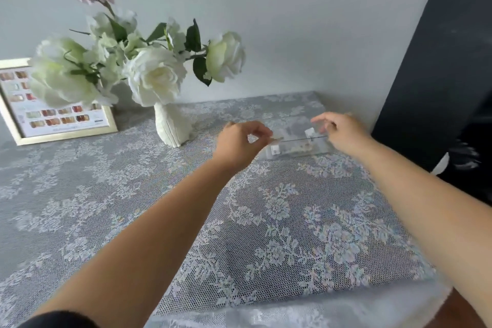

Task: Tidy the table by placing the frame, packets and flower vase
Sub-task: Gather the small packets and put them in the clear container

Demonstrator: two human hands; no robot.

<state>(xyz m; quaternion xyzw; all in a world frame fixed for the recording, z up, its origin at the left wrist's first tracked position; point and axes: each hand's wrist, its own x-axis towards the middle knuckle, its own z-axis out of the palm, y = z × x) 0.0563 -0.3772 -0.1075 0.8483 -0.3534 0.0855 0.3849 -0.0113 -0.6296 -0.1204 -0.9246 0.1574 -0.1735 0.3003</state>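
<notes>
Lace tablecloth (266,221) covered the table. Both forearms reached forward over it. Left hand (239,141) was curled, fingertips pinching the left edge of the clear packets (295,142). Right hand (339,132) pinched the right end, remaining fingers loosely bent. Packets sat low over the cloth near the back right; contact unclear. Behind them to the left: white flower vase (173,125) upright, gold frame (57,114) leaning at the wall. Black panel (439,61) stood at right.

Pale grey wall (292,21), lace-covered table (133,194), black panel (439,61)
</notes>
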